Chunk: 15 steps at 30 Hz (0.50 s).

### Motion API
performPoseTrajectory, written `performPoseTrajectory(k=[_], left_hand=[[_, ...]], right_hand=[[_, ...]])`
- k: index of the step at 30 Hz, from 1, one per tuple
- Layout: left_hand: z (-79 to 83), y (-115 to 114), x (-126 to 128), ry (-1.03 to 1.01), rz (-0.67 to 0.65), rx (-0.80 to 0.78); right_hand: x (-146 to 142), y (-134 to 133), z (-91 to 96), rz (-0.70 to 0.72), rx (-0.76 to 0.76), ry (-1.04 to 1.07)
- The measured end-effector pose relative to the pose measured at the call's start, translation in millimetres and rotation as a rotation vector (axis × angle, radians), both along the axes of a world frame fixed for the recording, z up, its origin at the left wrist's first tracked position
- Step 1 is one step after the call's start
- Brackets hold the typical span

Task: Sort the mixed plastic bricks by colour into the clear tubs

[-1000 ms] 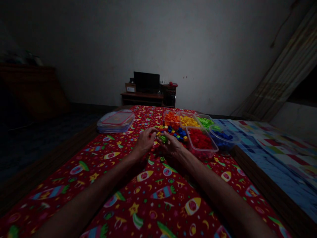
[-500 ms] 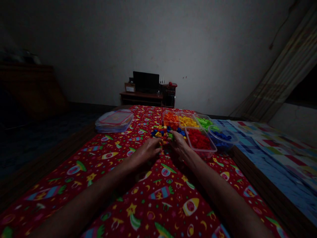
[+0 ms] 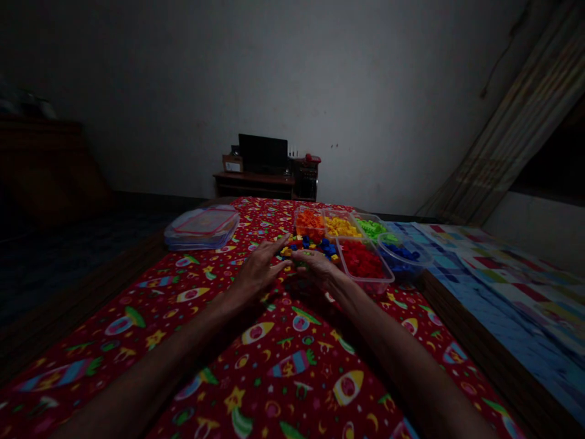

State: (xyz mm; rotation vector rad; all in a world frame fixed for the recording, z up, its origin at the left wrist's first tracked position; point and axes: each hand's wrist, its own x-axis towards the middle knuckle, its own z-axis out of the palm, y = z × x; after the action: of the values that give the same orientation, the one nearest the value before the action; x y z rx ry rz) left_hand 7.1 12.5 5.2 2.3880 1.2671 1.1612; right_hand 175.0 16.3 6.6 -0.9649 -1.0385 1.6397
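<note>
Both my hands rest on a red cloth with rocket prints (image 3: 292, 360), side by side in front of a small heap of mixed coloured bricks (image 3: 307, 244). My left hand (image 3: 259, 271) lies with its fingers stretched out toward the heap, nothing visible in it. My right hand (image 3: 319, 268) sits just right of it, fingers curled at the heap's near edge; the room is dim and I cannot make out whether a brick is in them.
Clear tubs hold sorted bricks: orange (image 3: 309, 223), yellow (image 3: 340, 226), green (image 3: 372, 228), red (image 3: 362, 261), blue (image 3: 404, 253). A stack of clear lids (image 3: 202, 224) lies far left. A checked cloth (image 3: 503, 280) covers the right side; a dark shelf (image 3: 265, 174) stands at the wall.
My left hand has opened and stretched forward toward the heap. My right hand has drawn slightly back and left. The green brick seen earlier between the hands is no longer visible.
</note>
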Motion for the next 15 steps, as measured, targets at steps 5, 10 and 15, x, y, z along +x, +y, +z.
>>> performPoseTrajectory(k=[5, 10, 15], left_hand=[[-15.7, 13, -12, -0.057, 0.118, -0.025], [-41.3, 23, -19, -0.013, 0.199, -0.131], [-40.3, 22, -19, -0.059, 0.244, -0.224]], right_hand=[[44, 21, 39.8, -0.094, 0.222, -0.155], [101, 63, 75.9, -0.208, 0.334, -0.324], [162, 103, 87.7, -0.434, 0.271, -0.583]])
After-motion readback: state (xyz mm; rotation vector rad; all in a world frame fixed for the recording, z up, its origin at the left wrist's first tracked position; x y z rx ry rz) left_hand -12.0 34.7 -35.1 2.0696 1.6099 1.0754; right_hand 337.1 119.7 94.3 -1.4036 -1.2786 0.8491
